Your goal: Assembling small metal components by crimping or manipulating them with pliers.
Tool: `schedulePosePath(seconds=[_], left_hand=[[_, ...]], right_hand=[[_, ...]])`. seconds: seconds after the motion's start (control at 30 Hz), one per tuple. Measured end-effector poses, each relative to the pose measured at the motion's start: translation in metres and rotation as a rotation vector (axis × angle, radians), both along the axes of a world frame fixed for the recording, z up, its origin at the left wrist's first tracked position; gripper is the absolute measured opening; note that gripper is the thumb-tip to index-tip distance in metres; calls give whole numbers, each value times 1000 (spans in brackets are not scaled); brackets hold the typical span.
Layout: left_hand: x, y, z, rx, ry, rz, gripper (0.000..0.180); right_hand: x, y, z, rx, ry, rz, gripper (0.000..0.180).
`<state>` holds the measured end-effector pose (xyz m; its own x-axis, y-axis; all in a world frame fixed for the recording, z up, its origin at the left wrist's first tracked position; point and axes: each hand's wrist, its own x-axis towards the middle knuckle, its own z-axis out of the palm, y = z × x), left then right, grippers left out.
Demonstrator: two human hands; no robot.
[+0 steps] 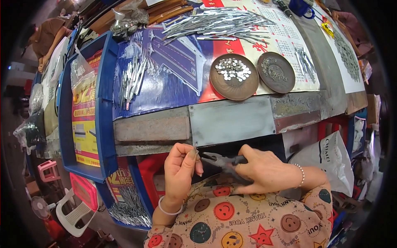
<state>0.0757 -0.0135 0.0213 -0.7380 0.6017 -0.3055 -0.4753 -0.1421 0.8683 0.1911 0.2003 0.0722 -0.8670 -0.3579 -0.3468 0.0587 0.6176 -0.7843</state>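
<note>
My left hand is closed in a pinch at the bench's front edge, thumb against the fingers. A tiny piece sits between the fingertips, too small to name. In my right hand is a pair of dark-handled pliers, jaws pointing left and almost touching the left fingertips. Beyond the hands, a brown round dish holds many small shiny silver discs. Beside it a second, darker dish contains small thin metal bits. A grey metal plate lies flat at the bench edge, just past the pliers.
A heap of thin silver metal strips lies at the back, with a smaller bunch at left. A blue tray stands left; below it a bin holds more strips. A white bag hangs at right. A blue mug stands far right.
</note>
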Motion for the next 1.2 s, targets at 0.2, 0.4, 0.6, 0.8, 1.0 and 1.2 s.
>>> schedulePosePath(seconds=[0.2, 0.4, 0.6, 0.8, 1.0, 1.2], left_hand=[[2, 1, 5, -22, -45, -13, 12], [2, -3, 7, -38, -38, -40, 11], [1, -1, 5, -35, -20, -55, 10], [0, 0, 5, -47, 45, -21, 7], [12, -24, -7, -18, 40, -17, 5], [7, -143, -35, -474, 237, 456, 4]], right_hand=[[4, -11, -6, 239, 216, -60, 47], [4, -14, -10, 285, 333, -74, 44], [5, -13, -9, 393, 349, -48, 33], [-8, -7, -2, 124, 200, -77, 27], [-10, -10, -15, -601, -328, -65, 46], [-1, -22, -18, -143, -122, -98, 26]])
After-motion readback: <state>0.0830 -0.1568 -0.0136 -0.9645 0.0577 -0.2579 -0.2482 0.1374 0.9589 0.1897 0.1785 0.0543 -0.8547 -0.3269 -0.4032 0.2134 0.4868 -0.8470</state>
